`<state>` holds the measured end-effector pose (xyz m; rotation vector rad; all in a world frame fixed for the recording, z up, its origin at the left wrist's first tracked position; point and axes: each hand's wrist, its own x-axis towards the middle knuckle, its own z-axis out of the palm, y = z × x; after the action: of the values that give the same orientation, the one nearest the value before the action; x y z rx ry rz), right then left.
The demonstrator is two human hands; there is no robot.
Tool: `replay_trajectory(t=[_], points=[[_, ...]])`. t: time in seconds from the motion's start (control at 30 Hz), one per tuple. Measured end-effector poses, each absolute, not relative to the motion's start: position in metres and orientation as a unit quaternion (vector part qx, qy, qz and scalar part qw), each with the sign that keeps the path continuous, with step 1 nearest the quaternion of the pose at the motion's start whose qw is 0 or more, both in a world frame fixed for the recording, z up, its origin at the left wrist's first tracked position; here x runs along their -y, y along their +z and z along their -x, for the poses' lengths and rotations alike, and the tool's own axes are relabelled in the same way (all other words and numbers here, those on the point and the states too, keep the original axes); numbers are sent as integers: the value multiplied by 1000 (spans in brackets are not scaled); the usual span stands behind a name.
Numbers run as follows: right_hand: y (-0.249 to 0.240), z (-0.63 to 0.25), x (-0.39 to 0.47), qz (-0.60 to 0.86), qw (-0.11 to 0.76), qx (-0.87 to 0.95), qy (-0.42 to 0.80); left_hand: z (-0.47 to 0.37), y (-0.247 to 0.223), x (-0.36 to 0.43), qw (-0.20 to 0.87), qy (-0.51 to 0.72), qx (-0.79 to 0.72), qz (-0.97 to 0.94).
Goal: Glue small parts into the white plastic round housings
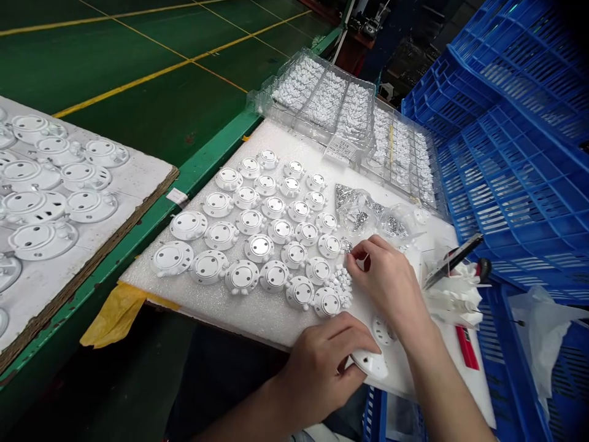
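Note:
My left hand (329, 359) grips a white round plastic disc (370, 363) by its edge, tilted, at the front of the foam-topped table. Further back, my right hand (384, 270) has thumb and fingertips pinched together beside a heap of small white parts (339, 283) and some tiny metal pieces (346, 244). Whatever lies between those fingertips is too small to make out. To the left, several white round fixtures (275, 275), each with two dark dots, stand in rows. Another white disc with slots (383, 330) lies flat under my right forearm.
Clear divided trays (322, 92) full of small white parts stand at the back. Plastic bags of metal pieces (363, 212) lie before them. Blue crates (524, 166) rise on the right, near a red-handled item (467, 347). A second board (133, 178) with similar fixtures is on the left.

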<state>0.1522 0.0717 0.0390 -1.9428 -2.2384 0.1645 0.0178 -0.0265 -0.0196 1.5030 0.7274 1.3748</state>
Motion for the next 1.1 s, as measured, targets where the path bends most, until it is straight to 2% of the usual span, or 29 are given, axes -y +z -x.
replay_trajectory(t=[0.17, 0.43, 0.73, 0.83, 0.9, 1.0, 1.1], points=[[40, -159, -59, 633, 157, 752, 96, -17, -20, 27, 469, 561, -296, -615], [38, -163, -60, 623, 181, 756, 87, -18, -20, 27, 464, 559, -298, -619], [39, -151, -72, 656, 86, 749, 43, -17, -18, 26, 460, 558, -297, -623], [41, -150, -72, 663, 85, 743, 36, -16, -18, 26, 464, 561, -297, -618], [46, -151, -67, 653, 134, 742, 73, -15, -17, 25, 475, 565, -293, -608], [57, -160, -51, 615, 234, 724, 208, -11, -13, 24, 511, 565, -285, -582], [66, -170, -28, 588, 281, 682, 332, -6, -10, 21, 559, 565, -278, -540]])
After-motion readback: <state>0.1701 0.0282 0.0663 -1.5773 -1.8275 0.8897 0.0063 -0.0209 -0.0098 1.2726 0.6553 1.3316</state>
